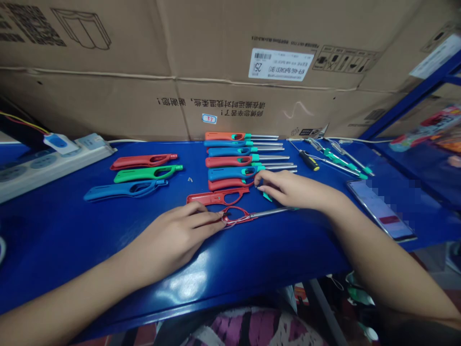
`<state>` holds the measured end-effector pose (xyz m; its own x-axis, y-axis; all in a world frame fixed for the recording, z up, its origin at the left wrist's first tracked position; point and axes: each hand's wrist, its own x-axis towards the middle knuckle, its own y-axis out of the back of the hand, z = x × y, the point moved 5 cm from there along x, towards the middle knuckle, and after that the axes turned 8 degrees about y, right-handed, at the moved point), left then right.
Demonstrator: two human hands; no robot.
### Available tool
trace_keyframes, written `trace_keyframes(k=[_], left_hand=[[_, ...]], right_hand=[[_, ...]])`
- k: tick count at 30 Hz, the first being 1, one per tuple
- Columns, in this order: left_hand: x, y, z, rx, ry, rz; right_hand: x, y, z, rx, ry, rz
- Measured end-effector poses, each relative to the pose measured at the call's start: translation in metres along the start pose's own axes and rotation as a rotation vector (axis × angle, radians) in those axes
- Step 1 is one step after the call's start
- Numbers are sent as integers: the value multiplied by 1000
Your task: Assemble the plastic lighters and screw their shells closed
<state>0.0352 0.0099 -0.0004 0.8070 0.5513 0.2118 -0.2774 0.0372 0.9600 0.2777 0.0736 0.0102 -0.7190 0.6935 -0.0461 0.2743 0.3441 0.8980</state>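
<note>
Head view, forward and down across a blue tabletop [288, 254]
Worn on the person's head, the camera looks from above the near edge, close enough that the left hand [180, 230] and right hand [291, 187] show with their forearms reaching in from the lower corners; patterned clothing [252, 329] shows at the bottom edge, while upright cardboard [209, 38] behind the tabletop spans most of the top.

dim cool indoor light, white glare on the glossy blue tabletop [144, 240], wide-angle bending, softly blurred edges
</note>
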Motion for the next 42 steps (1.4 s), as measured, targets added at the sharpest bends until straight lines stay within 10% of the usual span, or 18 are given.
trace_keyframes(k=[11, 16, 25, 42], left_hand=[[-1, 1, 1, 19, -35, 24], [-1, 0, 1, 19, -37, 31], [2, 4, 4, -130, 62, 94], [2, -2, 0, -222, 165, 141]], right_hand=[[-11, 16, 5, -71, -115, -9], [-11, 8, -1, -25, -6, -139], [-5, -5, -46, 63, 263, 19], [3, -26, -54, -156, 268, -40]])
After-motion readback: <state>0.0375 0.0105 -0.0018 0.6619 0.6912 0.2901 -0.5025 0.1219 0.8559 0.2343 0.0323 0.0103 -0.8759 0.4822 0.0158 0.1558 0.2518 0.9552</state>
